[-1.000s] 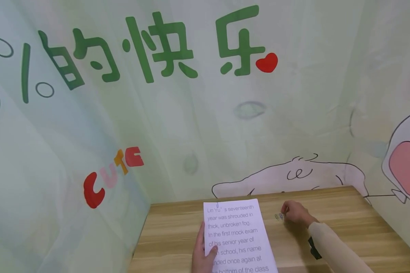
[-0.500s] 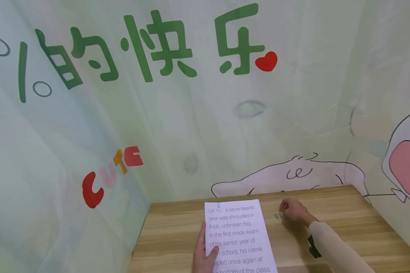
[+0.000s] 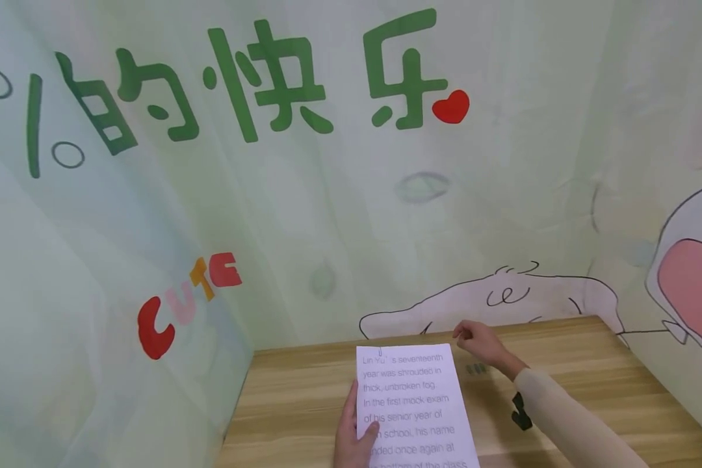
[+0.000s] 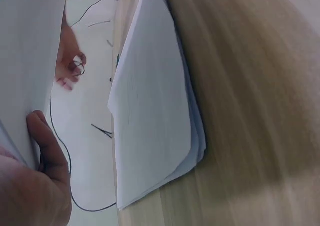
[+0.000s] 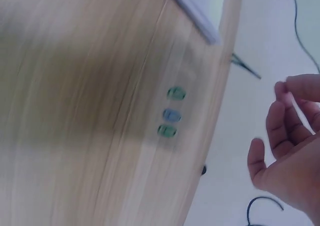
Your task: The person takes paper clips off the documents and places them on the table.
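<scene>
My left hand (image 3: 357,429) grips the left side of a printed white sheaf of paper (image 3: 412,403), thumb in front. A paper clip (image 3: 379,351) sits on the sheaf's top edge toward the left. Past the sheaf's upper right corner, my right hand (image 3: 480,341) is raised over the back of the table, thumb and index fingertips together. Between those fingertips is a small pinkish paper clip (image 5: 283,87), barely visible. Three loose clips, a green clip (image 5: 176,93), a blue clip (image 5: 171,115) and another green clip (image 5: 166,131), lie in a row on the wood.
A second white paper stack (image 4: 152,105) lies on the wooden table (image 3: 298,377) beneath the held sheaf, hidden in the head view. Printed curtains (image 3: 327,227) stand close behind the table and at both sides. A black wrist strap (image 3: 520,413) is on my right forearm.
My right hand has lifted off the row of clips and moved left toward the sheaf's top, uncovering the third clip. My left hand keeps its hold on the paper.
</scene>
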Available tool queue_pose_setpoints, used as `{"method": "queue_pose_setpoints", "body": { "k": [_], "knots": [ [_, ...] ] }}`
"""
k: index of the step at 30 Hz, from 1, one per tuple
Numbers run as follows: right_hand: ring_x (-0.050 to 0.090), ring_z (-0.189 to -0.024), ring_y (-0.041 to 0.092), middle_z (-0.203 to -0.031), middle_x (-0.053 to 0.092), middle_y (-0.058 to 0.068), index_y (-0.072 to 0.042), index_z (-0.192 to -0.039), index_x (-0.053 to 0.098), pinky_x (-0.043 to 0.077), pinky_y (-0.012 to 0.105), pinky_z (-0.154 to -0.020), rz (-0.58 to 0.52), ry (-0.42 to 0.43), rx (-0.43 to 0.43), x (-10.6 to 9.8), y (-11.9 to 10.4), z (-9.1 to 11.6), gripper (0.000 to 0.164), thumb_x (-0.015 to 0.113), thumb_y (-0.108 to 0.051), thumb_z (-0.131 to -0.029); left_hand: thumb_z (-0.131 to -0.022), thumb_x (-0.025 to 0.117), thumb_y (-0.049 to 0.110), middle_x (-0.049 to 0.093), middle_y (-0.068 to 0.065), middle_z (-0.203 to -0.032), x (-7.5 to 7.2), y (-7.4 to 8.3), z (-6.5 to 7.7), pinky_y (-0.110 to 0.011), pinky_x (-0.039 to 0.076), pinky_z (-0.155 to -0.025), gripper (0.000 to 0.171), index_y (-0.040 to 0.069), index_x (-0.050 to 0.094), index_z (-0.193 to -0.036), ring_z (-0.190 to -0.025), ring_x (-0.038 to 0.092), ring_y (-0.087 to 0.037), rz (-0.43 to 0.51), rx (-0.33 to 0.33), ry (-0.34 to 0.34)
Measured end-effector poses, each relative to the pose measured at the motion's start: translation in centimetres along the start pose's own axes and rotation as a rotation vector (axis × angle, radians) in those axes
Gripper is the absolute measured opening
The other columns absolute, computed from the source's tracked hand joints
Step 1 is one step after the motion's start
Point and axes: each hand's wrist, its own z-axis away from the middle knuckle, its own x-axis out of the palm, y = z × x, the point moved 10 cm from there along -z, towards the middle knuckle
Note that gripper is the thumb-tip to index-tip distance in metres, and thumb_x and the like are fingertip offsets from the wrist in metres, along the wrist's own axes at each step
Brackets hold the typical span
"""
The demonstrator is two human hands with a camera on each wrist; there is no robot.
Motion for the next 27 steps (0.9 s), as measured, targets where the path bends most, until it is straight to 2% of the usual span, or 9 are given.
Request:
{"method": "queue_pose_setpoints", "body": {
  "k": [4,8,14,21,27],
  "knots": [
    [0.064,-0.095,0.022,-0.102,0.070,0.007,-0.006,-0.108,0.071,0.057,0.035,-0.082,-0.050,0.025,-0.035,0.2,-1.2,-0.1,0.012,0.065,-0.004,-0.098,-0.094,0.057,-0.011,0.060,-0.022,-0.146,0.5,-0.3,0.1,-0.033,0.066,-0.083,0.092,0.022,0.019,-0.171,-0.101,0.075,-0.024,-0.013,-0.011,-0.002],
    [0.065,-0.095,0.020,-0.102,0.071,0.006,-0.007,-0.109,0.071,0.056,0.033,-0.082,-0.108,0.030,-0.067,0.4,-2.5,-0.1,0.012,0.063,-0.005,-0.100,-0.094,0.057,-0.010,0.063,-0.021,-0.139,0.6,-0.5,0.4,-0.034,0.067,-0.081,0.091,0.022,0.020,-0.171,-0.100,0.075,-0.024,-0.005,-0.029,0.015],
    [0.063,-0.089,0.019,-0.097,0.071,0.005,-0.008,-0.106,0.072,0.054,0.028,-0.079,-0.171,0.055,-0.108,0.7,-4.4,-0.1,0.011,0.068,-0.004,-0.097,-0.093,0.058,-0.010,0.067,-0.020,-0.131,1.0,-0.5,0.9,-0.035,0.067,-0.078,0.091,0.022,0.021,-0.171,-0.095,0.076,-0.025,-0.009,-0.026,0.031],
    [0.062,-0.087,0.017,-0.094,0.070,0.001,-0.006,-0.108,0.073,0.054,0.027,-0.078,-0.164,-0.031,-0.144,2.2,-7.2,0.0,0.013,0.073,-0.009,-0.095,-0.094,0.060,-0.008,0.070,-0.017,-0.120,1.6,-0.6,0.9,-0.036,0.067,-0.074,0.092,0.026,0.022,-0.170,-0.091,0.076,-0.025,-0.022,-0.040,0.019],
    [0.063,-0.089,0.017,-0.094,0.070,0.000,-0.009,-0.108,0.073,0.054,0.026,-0.080,-0.155,-0.076,-0.193,3.2,-9.2,0.0,0.015,0.075,-0.011,-0.093,-0.094,0.059,-0.010,0.070,-0.018,-0.124,2.1,-0.5,1.0,-0.035,0.067,-0.075,0.092,0.027,0.024,-0.170,-0.092,0.076,-0.025,-0.019,-0.032,0.024]
  ]
}}
